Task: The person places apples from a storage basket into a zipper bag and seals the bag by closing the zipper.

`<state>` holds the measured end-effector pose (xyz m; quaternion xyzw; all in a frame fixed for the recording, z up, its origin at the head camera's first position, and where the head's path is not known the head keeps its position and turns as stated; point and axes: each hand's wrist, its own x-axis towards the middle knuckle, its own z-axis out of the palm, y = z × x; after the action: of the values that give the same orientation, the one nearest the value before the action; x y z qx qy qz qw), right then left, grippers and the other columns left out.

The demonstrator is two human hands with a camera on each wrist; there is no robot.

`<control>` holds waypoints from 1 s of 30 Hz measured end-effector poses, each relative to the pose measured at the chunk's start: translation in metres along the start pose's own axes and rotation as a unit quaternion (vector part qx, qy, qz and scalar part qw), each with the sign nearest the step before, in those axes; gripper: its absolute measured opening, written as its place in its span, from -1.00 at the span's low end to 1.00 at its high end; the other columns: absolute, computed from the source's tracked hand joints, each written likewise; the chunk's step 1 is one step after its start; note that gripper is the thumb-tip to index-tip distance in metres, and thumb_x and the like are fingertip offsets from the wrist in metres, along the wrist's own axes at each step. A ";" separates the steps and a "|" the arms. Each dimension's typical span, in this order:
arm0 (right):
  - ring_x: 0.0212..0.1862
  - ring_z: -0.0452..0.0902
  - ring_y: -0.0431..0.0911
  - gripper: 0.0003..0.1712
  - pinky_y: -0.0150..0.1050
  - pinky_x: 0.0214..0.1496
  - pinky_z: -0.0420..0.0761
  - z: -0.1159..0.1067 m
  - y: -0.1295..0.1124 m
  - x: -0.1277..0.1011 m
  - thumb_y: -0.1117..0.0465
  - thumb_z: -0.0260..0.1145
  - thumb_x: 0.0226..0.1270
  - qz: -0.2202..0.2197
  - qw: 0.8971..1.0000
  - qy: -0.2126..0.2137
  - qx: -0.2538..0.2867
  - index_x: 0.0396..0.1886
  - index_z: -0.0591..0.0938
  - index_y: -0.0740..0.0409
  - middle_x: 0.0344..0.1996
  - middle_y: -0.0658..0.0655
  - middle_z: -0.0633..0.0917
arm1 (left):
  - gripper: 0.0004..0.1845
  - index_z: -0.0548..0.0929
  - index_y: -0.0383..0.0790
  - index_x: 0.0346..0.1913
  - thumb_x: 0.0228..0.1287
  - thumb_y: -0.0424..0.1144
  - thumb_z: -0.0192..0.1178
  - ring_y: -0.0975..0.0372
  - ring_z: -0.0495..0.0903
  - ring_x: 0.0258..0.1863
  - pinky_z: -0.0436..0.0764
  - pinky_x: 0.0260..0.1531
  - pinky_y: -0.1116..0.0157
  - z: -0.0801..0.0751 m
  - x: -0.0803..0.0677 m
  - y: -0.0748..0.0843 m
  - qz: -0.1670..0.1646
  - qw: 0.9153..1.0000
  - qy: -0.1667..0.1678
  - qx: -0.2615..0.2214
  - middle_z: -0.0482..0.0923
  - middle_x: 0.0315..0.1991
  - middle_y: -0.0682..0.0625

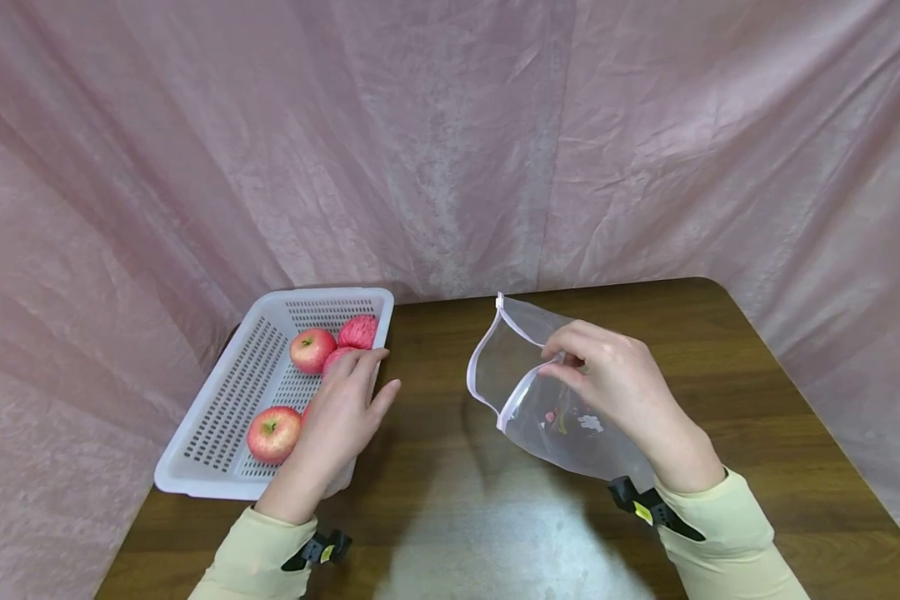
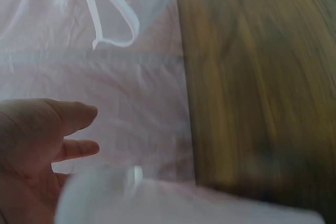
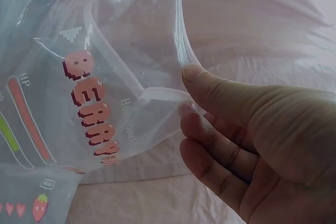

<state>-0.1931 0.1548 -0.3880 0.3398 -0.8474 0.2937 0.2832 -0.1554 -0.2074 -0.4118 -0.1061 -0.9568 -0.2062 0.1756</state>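
Note:
A clear zip bag point(image 1: 585, 442) with a pinkish zip edge hangs with its mouth spread toward the left. My right hand point(image 1: 607, 367) pinches the bag's rim between thumb and fingers. Red print and small pictures mark the bag point(image 3: 94, 103) in the right wrist view. My left hand point(image 1: 341, 408), fingers extended, is over the right side of a white plastic basket point(image 1: 210, 400). Several red apples sit in the basket, among them a front apple point(image 1: 273, 435) and a back apple point(image 1: 312, 350). The left hand partly covers other apples.
The basket stands at the left of a brown wooden table point(image 1: 435, 492). Pink cloth point(image 1: 450, 150) hangs behind the table and at both sides. The table's back edge runs just past the basket and bag.

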 end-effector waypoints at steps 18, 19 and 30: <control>-0.35 0.70 -0.28 -0.64 -0.26 -0.34 0.66 0.000 -0.003 -0.002 0.30 0.82 0.00 -0.008 1.000 0.005 -0.002 -0.30 0.79 -0.01 -0.26 -0.17 0.79 | -0.28 0.49 -0.38 0.56 0.47 -0.17 0.46 -0.31 0.46 0.44 0.42 0.45 -0.29 -0.025 -0.014 -0.051 -0.018 0.998 -0.053 0.037 0.46 0.48 -0.41; -0.35 0.70 -0.28 -0.64 -0.26 -0.34 0.65 0.000 -0.002 -0.002 0.30 0.82 -0.01 -0.009 1.000 0.005 -0.003 -0.30 0.79 -0.01 -0.25 -0.17 0.79 | -0.26 0.48 -0.39 0.57 0.46 -0.17 0.47 -0.32 0.45 0.45 0.42 0.45 -0.29 -0.025 -0.014 -0.053 -0.014 0.998 -0.054 0.037 0.46 0.48 -0.42; -0.34 0.70 -0.28 -0.64 -0.25 -0.35 0.66 0.000 0.001 -0.003 0.30 0.82 -0.01 -0.010 1.000 0.001 -0.002 -0.29 0.79 -0.02 -0.23 -0.17 0.79 | -0.16 0.44 -0.40 0.59 0.38 -0.13 0.54 -0.31 0.43 0.47 0.39 0.46 -0.30 -0.025 -0.019 -0.070 -0.006 0.994 -0.096 0.050 0.45 0.50 -0.42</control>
<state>-0.1917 0.1565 -0.3903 0.3478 -0.8441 0.2896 0.2876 -0.1501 -0.2835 -0.4223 -0.1103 -0.9789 -0.1484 0.0870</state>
